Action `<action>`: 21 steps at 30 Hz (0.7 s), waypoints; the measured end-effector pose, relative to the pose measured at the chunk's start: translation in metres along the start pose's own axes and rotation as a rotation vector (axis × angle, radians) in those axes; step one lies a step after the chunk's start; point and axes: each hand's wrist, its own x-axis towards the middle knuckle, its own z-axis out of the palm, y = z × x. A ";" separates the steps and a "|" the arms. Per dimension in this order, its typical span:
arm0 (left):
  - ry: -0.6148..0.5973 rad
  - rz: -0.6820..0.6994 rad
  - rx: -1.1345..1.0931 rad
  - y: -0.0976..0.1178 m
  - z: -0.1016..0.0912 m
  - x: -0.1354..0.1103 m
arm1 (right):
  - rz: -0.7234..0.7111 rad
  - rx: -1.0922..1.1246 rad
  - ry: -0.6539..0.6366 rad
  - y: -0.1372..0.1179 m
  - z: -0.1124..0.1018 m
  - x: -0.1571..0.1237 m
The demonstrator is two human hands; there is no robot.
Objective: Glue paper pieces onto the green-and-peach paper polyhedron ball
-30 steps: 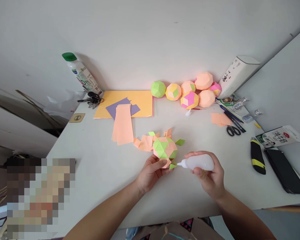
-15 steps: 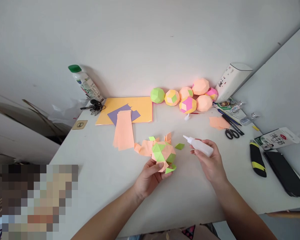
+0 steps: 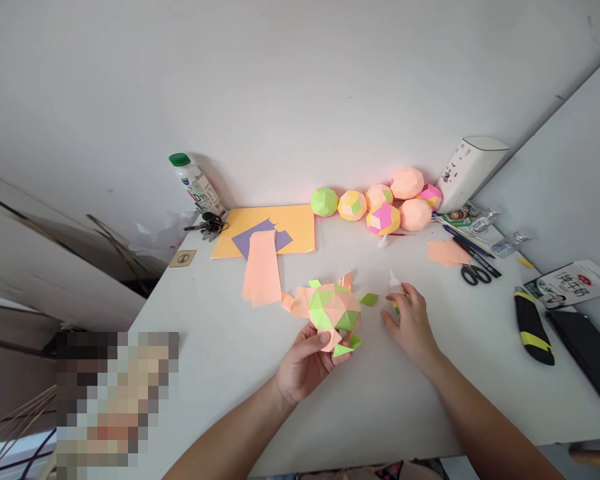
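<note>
My left hand (image 3: pixel 304 360) grips an unfinished paper ball (image 3: pixel 334 311) of orange and green facets from below, with loose green flaps hanging at its underside. My right hand (image 3: pixel 410 322) is closed around a small white glue bottle (image 3: pixel 393 283), which stands upright on the white table (image 3: pixel 220 360) with its nozzle pointing up; most of the bottle is hidden by my fingers. A small green paper piece (image 3: pixel 369 299) lies between the ball and the bottle. Orange paper scraps (image 3: pixel 297 301) lie just left of the ball.
Several finished paper balls (image 3: pixel 380 203) sit against the back wall. An orange sheet (image 3: pixel 300 223) with purple and peach papers (image 3: pixel 262 269) lies at the back left, near keys (image 3: pixel 207 225) and a green-capped bottle (image 3: pixel 196 183). Scissors (image 3: pixel 474 273), pens, a utility knife (image 3: pixel 533 327) and a black case (image 3: pixel 587 357) are on the right.
My right hand has drawn the glue bottle away from the ball, up and to the right, and turned it from lying sideways to standing upright on the table. My left hand keeps hold of the ball.
</note>
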 end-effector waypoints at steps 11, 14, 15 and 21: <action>0.042 -0.025 0.015 -0.006 0.001 0.004 | -0.397 0.615 -0.198 -0.059 -0.033 -0.014; 0.047 -0.028 0.038 -0.009 -0.001 0.004 | -0.426 0.556 -0.155 -0.060 -0.026 -0.016; 0.049 -0.034 0.041 -0.009 -0.001 0.004 | -0.433 0.533 -0.138 -0.060 -0.025 -0.017; 0.060 -0.026 0.071 -0.009 -0.002 0.003 | -0.264 0.684 -0.178 -0.061 -0.032 -0.015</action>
